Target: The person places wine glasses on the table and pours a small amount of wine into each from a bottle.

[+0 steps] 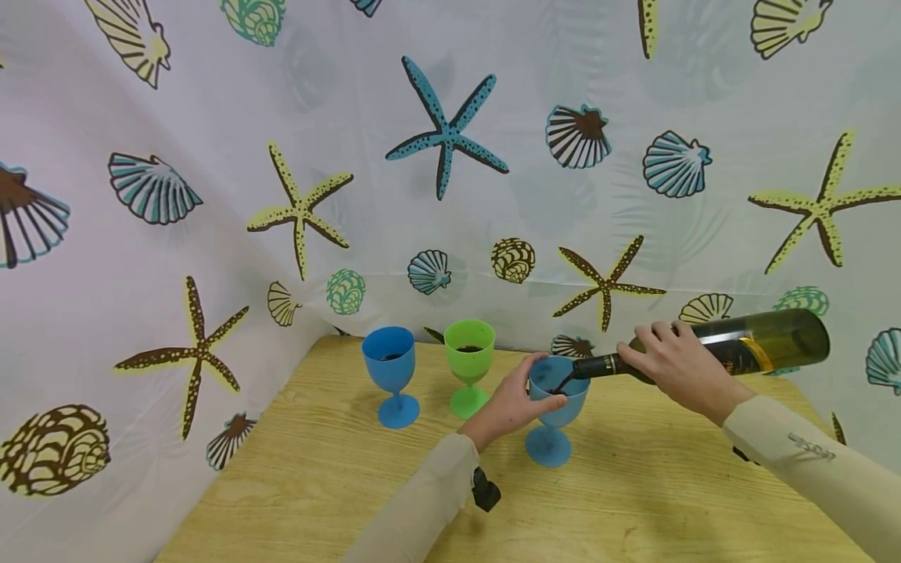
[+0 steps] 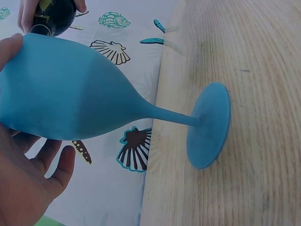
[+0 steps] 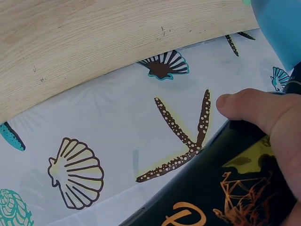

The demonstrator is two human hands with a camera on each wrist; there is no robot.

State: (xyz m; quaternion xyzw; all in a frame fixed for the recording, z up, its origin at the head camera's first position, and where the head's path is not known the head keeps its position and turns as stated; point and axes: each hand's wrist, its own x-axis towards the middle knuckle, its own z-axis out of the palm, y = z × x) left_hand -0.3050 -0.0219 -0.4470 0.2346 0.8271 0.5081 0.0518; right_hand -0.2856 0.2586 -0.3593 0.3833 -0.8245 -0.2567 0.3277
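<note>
My left hand holds the bowl of a light blue goblet, fingers and thumb around its sides. In the left wrist view, the goblet's stem and round foot stand on the wooden table. My right hand grips a dark green wine bottle near its shoulder. The bottle is tipped, its neck pointing left at the goblet's rim, and a thin stream of dark liquid runs into the bowl. In the right wrist view, the thumb lies along the bottle's labelled side.
A darker blue goblet and a green goblet, each with dark liquid inside, stand to the left on the wooden table. A white curtain printed with shells and starfish hangs behind and beside the table.
</note>
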